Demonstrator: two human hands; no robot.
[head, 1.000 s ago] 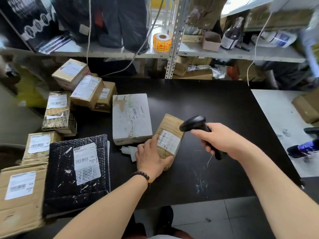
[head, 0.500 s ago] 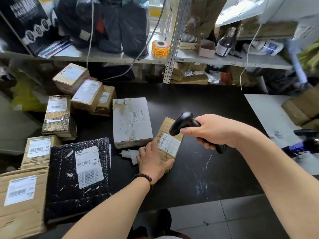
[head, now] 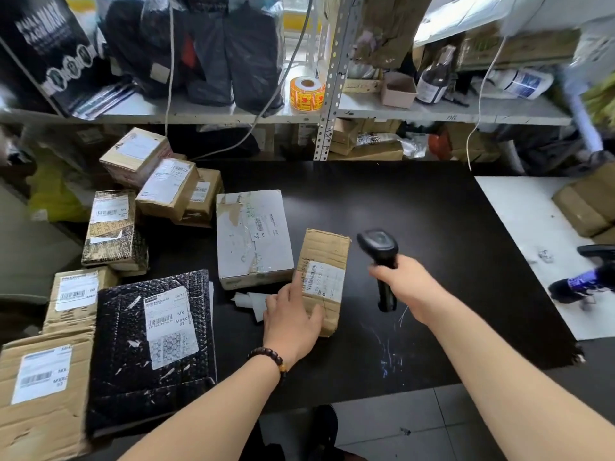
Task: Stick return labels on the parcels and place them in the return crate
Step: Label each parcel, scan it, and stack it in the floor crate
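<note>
A small brown cardboard parcel (head: 327, 257) with a white barcode label lies on the black table (head: 416, 227). My left hand (head: 293, 317) rests on its near left corner, fingers laid along its edge and thumb across its near end. My right hand (head: 404, 281) grips a black barcode scanner (head: 381, 252) by the handle, its head upright just right of the parcel. A grey-white box (head: 253, 237) lies directly left of the parcel. White paper scraps (head: 249, 301) lie beside my left hand.
Several labelled parcels crowd the table's left side, among them a black bubble mailer (head: 149, 347) and a large cardboard box (head: 43, 390). A roll of orange stickers (head: 307, 93) stands on the shelf behind. A white surface (head: 532, 234) adjoins the table at right.
My right hand has swung the scanner from above the parcel's label to the right and tipped it upright. My left hand stays on the parcel.
</note>
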